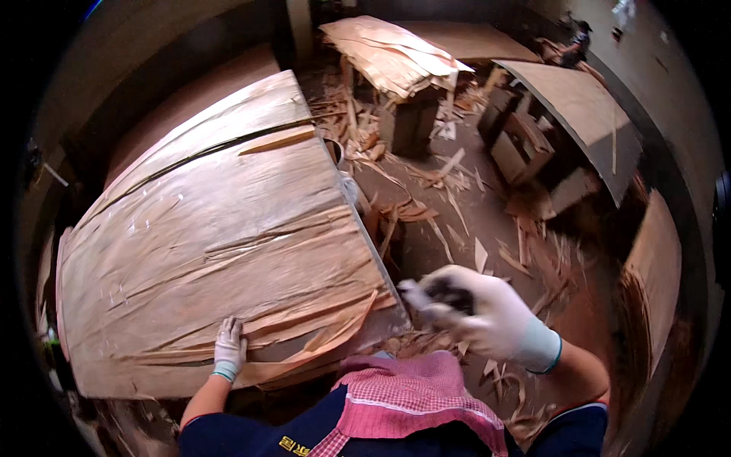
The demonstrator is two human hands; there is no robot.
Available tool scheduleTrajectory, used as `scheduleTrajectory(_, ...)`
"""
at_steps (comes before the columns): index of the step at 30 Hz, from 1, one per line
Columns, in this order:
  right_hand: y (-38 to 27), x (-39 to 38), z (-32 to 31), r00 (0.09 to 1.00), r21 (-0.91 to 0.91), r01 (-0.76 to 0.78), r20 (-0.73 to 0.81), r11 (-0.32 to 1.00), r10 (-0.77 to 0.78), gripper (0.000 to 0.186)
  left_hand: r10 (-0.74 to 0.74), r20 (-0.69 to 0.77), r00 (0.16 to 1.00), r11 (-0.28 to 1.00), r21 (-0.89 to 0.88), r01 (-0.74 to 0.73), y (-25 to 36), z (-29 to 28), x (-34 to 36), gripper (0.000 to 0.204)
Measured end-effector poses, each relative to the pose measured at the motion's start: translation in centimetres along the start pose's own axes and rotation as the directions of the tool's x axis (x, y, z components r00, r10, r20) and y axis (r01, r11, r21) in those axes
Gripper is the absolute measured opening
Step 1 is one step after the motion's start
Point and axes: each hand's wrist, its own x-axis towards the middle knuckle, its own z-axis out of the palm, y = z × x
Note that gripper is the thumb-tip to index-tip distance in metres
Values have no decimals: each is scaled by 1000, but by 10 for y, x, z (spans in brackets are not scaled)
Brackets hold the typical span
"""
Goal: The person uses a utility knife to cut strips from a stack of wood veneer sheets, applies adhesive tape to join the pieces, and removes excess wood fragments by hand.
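A big stack of thin, wrinkled wood veneer sheets [213, 228] fills the left half of the view. My left hand [228, 349], in a white glove, lies flat with fingers apart on the near edge of the top sheet. My right hand [480, 312], also gloved, hovers blurred off the stack's near right corner. Its fingers curl round something dark, too blurred to name. A loose veneer strip [335, 335] curls along the near edge between the two hands. A red checked cloth [411, 396] hangs at my chest.
Veneer scraps [426, 206] litter the brown floor to the right of the stack. Another veneer pile [396, 53] sits on a stand at the back. A tilted board [586, 114] leans over boxes at the right. A person [576, 39] is far back right.
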Motion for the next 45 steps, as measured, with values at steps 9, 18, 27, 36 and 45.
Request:
scheduleTrajectory(9,204,56,-221,901,88,-116,-409,989,142,18,-357,-324,876,882,-425,203,248,-49,138,42)
scheduleTrajectory(18,213,222,-334,995,-102,18,-98,995,-28,9,-405,34,914,472,-848,241,494,-8,236,29)
scheduleTrajectory(27,211,405,-369,990,-100,36,140,994,-21,11,-530,-19,848,336,-923,189,460,28,428,25)
scheduleTrajectory(36,142,615,-392,989,-210,117,117,971,-94,12,-665,-39,746,321,-917,239,321,13,656,28)
scheduleTrajectory(45,121,839,-339,915,-302,178,402,937,-44,17,-791,-178,585,546,-637,544,240,-11,785,26)
